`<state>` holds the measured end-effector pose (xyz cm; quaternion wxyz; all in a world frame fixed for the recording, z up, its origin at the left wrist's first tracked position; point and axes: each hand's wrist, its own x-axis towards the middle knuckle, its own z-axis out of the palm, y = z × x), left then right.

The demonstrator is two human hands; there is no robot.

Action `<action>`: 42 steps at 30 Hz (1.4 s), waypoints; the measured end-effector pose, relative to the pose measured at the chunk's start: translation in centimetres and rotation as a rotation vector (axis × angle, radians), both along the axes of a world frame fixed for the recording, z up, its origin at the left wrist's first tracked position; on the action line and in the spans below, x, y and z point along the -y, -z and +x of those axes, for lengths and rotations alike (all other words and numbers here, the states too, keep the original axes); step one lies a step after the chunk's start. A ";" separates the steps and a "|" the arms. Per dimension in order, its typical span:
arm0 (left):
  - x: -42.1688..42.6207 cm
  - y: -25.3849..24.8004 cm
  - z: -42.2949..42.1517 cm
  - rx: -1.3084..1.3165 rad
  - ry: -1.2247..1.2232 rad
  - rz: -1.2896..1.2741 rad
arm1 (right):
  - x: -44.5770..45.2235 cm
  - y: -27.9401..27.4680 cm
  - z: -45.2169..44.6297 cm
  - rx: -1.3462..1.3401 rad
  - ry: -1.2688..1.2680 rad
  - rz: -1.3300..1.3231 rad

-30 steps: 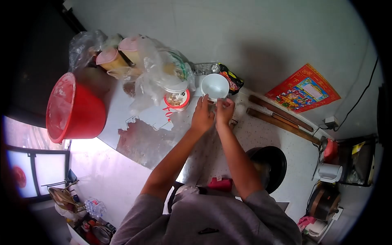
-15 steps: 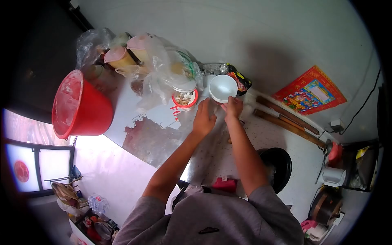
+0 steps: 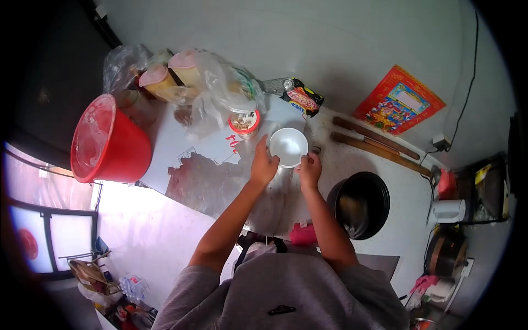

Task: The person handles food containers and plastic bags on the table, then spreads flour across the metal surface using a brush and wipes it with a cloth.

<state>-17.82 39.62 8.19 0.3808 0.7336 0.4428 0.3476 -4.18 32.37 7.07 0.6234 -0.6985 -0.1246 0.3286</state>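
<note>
A white bowl (image 3: 289,146), whitish inside, is between my two hands above the near part of the worktop. My right hand (image 3: 311,169) pinches its near right rim with fingers curled. Along the bowl's left side lies my left hand (image 3: 264,165), its fingers long against the outer wall and its thumb at the near rim. Just beyond my left hand stands a round tub with a red rim (image 3: 245,122), holding small light pieces. A clear plastic sheet is partly hidden beneath my hands.
A red bucket (image 3: 129,148) leans at the left. Plastic bags (image 3: 212,82) and lidded containers (image 3: 157,80) crowd the back. A black-and-yellow packet (image 3: 302,99) lies beyond the bowl. Wooden sticks (image 3: 379,151) lie along the wall. A black bucket (image 3: 382,206) stands right of my right arm.
The bowl has come away from beside the packet toward my body, with my right hand on its rim. My left hand is now against its left side. The view has shifted, showing more black bucket.
</note>
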 end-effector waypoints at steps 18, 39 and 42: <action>9.1 0.2 -0.6 0.042 0.126 0.032 | 11.8 6.1 -1.6 0.452 0.124 -0.124; 12.5 1.1 -4.7 -0.054 0.264 -0.043 | 17.0 4.6 -8.0 0.604 0.337 -0.149; 13.0 1.3 -7.5 -0.048 0.241 0.043 | 17.4 4.4 -10.4 0.600 0.327 -0.125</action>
